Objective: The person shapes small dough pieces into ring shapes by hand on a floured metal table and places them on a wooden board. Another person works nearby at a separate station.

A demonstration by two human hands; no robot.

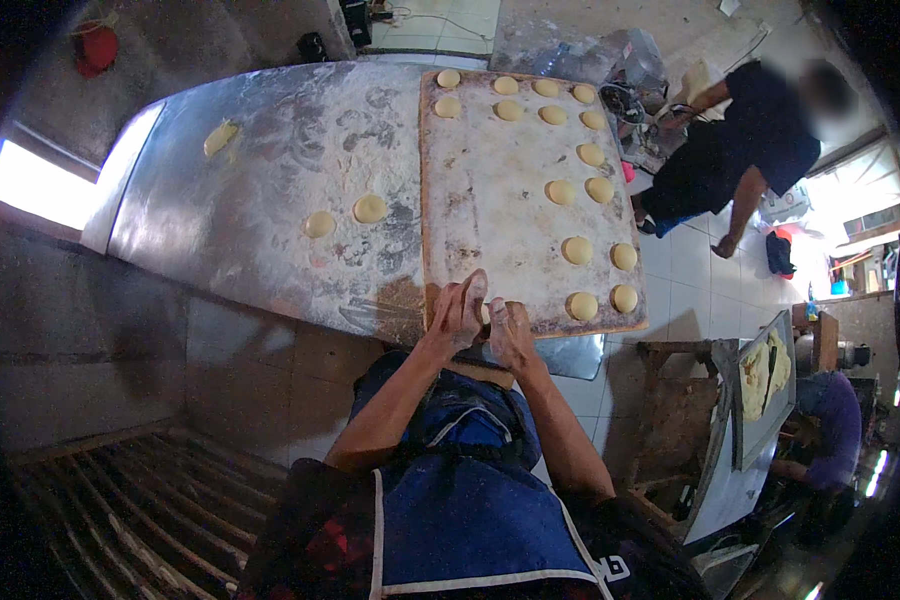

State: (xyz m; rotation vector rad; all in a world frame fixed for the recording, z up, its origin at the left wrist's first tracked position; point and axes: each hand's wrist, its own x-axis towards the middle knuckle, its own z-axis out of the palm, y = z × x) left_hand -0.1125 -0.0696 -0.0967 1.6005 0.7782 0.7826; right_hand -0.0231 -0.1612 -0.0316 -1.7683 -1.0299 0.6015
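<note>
A pale-yellow dough piece (485, 313), mostly hidden, shows between left hand (457, 314) and right hand (511, 335), at seven o'clock on a floury rectangular board (495, 225). Both hands' fingers bunch together; their grip I cannot tell. Two pale-yellow round dough balls (370, 208) lie toward ten o'clock on a silvery metal table (220, 215).

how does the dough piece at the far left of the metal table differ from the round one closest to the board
The far-left piece is long and uneven, while the round piece has a smooth, even outline. The far-left piece lies on mostly bare metal; the round piece sits where flour is scattered. Both are pale yellow and rest on the metal table.
</note>
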